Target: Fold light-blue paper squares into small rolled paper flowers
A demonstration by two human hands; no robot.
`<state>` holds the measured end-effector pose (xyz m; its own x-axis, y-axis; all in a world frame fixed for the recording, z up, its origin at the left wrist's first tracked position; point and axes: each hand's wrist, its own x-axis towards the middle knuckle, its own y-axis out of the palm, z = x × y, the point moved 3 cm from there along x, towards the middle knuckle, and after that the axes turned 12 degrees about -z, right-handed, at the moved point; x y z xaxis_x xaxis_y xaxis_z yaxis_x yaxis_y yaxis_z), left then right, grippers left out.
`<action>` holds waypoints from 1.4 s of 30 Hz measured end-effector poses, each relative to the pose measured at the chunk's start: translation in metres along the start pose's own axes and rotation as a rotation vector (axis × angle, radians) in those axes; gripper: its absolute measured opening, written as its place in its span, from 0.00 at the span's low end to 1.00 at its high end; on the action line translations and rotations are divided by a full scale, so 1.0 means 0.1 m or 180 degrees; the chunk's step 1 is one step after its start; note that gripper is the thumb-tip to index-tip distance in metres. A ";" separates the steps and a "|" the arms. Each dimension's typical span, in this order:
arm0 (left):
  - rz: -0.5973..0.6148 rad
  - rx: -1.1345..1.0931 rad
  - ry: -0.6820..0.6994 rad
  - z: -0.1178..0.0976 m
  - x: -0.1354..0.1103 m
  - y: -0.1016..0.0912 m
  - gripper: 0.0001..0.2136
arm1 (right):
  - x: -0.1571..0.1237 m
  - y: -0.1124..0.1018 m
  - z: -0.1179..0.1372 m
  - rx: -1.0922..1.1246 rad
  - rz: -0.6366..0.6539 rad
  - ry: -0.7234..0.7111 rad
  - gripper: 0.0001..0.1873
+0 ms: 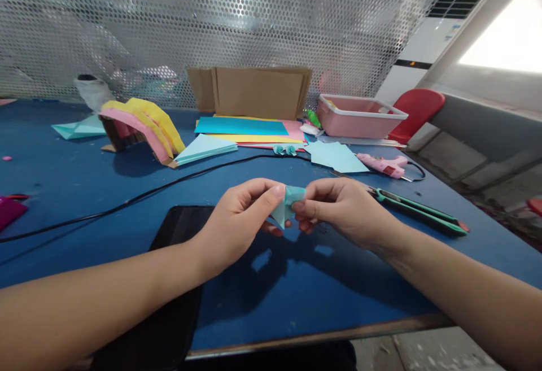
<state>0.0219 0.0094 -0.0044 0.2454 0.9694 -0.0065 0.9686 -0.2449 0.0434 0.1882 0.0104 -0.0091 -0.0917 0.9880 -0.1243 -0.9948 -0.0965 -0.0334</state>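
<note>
Between my two hands, a small folded piece of light-blue paper [280, 212] is held up above the blue table [262, 326]. My left hand [241, 218] pinches its left side, thumb on the near face. The paper's upper right edge is gripped by the thumb and fingers of my right hand [342, 207]. A pointed fold hangs downward between them. Beyond the hands lie two small light-blue paper pieces [284, 149] and a spread stack of light-blue sheets [336, 156]. A green-and-black utility knife [419, 210] rests just right of my right hand.
A dark tablet-like slab [169, 280] lies under my left forearm. A black cable [139, 196] crosses the table. Farther back are a pink-and-yellow cardboard arch [141, 125], folded blue paper [207, 148], cardboard [258, 91], a pink basket [359, 119] and a pink glue gun [385, 165].
</note>
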 end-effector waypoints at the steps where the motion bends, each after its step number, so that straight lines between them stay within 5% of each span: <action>1: 0.0018 0.0027 0.0033 0.00 0.00 0.00 0.11 | 0.00 0.00 0.00 0.0037 -0.0014 0.0007 0.14; 11: -0.0242 0.0255 0.0323 0.02 0.02 -0.06 0.17 | -0.01 -0.01 0.04 0.0097 0.0094 -0.0299 0.12; 25: -0.0257 0.0530 0.0273 0.02 0.00 -0.06 0.17 | -0.07 -0.01 0.07 -0.0727 -0.0444 -0.0906 0.16; 42: -0.0140 -0.0013 0.0210 0.04 0.07 -0.04 0.10 | -0.08 0.02 0.06 -0.0475 -0.0040 -0.0620 0.15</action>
<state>0.0194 0.0168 -0.0086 0.1993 0.9783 0.0573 0.9782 -0.2021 0.0487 0.1865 0.0028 -0.0018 -0.1008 0.9924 0.0700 -0.9795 -0.0866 -0.1818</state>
